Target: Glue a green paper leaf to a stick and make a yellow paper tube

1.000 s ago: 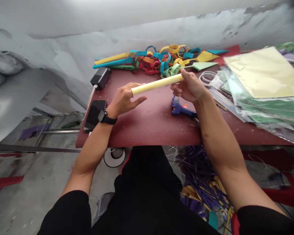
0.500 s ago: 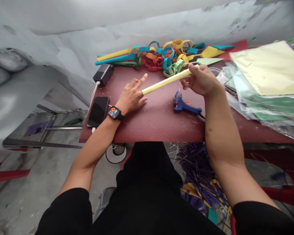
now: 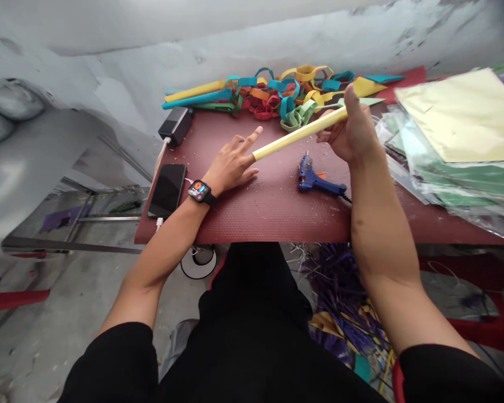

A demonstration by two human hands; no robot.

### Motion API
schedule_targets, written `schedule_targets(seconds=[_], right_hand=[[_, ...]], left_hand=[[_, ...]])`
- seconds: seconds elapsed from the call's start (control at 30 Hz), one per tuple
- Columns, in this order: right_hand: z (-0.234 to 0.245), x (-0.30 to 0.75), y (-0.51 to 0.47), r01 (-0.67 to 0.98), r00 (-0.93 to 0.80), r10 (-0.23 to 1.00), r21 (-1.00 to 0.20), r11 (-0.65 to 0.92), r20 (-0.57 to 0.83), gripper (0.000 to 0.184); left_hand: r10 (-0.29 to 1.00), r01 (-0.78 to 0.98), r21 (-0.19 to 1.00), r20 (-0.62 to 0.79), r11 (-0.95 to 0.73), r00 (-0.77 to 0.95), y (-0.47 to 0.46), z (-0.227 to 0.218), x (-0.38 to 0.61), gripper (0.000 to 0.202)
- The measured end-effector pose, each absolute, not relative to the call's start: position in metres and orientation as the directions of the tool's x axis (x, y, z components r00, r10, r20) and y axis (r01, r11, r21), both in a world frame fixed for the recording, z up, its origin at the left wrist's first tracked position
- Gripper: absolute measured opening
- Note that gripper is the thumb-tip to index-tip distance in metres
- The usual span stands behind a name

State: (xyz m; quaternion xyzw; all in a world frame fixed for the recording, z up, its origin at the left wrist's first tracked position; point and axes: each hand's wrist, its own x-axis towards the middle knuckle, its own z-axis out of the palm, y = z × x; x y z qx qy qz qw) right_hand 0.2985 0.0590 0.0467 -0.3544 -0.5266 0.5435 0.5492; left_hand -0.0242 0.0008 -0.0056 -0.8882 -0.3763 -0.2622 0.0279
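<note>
A pale yellow rolled paper tube (image 3: 300,133) slants between my two hands over the table. At its lower end my left hand (image 3: 235,162) has the tube between its fingers, with the index finger stretched forward; a black smartwatch (image 3: 200,192) is on that wrist. My right hand (image 3: 355,131) holds the upper end against its fingers, thumb raised, and covers the tip. Just below the tube, a blue hot glue gun (image 3: 317,178) lies on the dark red tabletop (image 3: 252,215).
Colourful paper chains (image 3: 277,95) and paper tubes (image 3: 197,98) line the back. At left are a black charger block (image 3: 175,126) and a phone (image 3: 167,190) with cables. Paper sheets in plastic (image 3: 462,123) are stacked at right. Purple scraps (image 3: 340,285) litter the floor.
My right thumb has lifted off the tube and now points up. My left hand and the tube have shifted slightly to the right.
</note>
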Motion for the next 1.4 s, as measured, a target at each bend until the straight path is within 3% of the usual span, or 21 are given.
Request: schedule_targets(seconds=[0.1,0.23,0.37,0.5,0.67,0.73,0.87,1.0,1.1,1.2,1.4], right_hand=[[0.047,0.299,0.059,-0.275,-0.129,0.969,-0.947,0.168,0.209,0.056],[0.051,0.291,0.05,-0.315,-0.183,0.956,-0.935,0.163,0.228,0.056],[0.051,0.275,0.034,-0.235,-0.345,0.904,-0.956,0.177,0.252,0.057],[0.05,0.266,0.027,-0.134,-0.382,0.881,-0.96,0.245,0.278,0.043],[0.05,0.277,0.041,-0.216,-0.138,0.921,-0.919,0.33,0.364,0.038],[0.051,0.277,0.043,-0.273,-0.044,0.944,-0.913,0.303,0.326,0.046],[0.047,0.25,0.033,-0.236,-0.242,0.954,-0.965,0.118,0.176,0.061],[0.04,0.215,0.018,-0.244,-0.338,0.906,-0.953,0.178,0.255,0.058],[0.039,0.209,0.014,-0.293,-0.333,0.897,-0.936,0.195,0.291,0.056],[0.04,0.214,0.015,-0.322,-0.315,0.9,-0.926,0.198,0.302,0.059],[0.04,0.223,0.028,-0.328,-0.164,0.924,-0.903,0.279,0.345,0.07]], left_hand=[[0.619,0.595,0.232,0.501,-0.769,0.604,-0.001,-0.002,-0.026,0.052],[0.578,0.346,0.463,0.644,-0.816,0.501,-0.011,0.012,-0.023,0.055],[0.711,0.164,0.694,0.667,-0.701,0.222,-0.017,0.023,-0.017,0.058],[0.795,0.067,0.793,0.603,-0.606,0.066,-0.011,0.023,-0.018,0.054],[0.823,0.044,0.828,0.561,-0.559,-0.089,0.002,0.017,-0.025,0.056],[0.842,-0.001,0.847,0.528,-0.531,-0.108,0.003,0.015,-0.026,0.054],[0.893,-0.134,0.886,0.45,-0.443,0.019,-0.007,0.016,-0.015,0.054],[0.887,-0.121,0.928,0.371,-0.351,0.276,-0.022,0.013,0.004,0.061],[0.858,0.023,0.904,0.397,-0.427,0.325,-0.022,0.005,0.008,0.061],[0.789,0.191,0.791,0.488,-0.581,0.374,-0.016,-0.005,0.003,0.052],[0.688,0.247,0.671,0.535,-0.699,0.491,-0.01,-0.011,-0.005,0.043]])
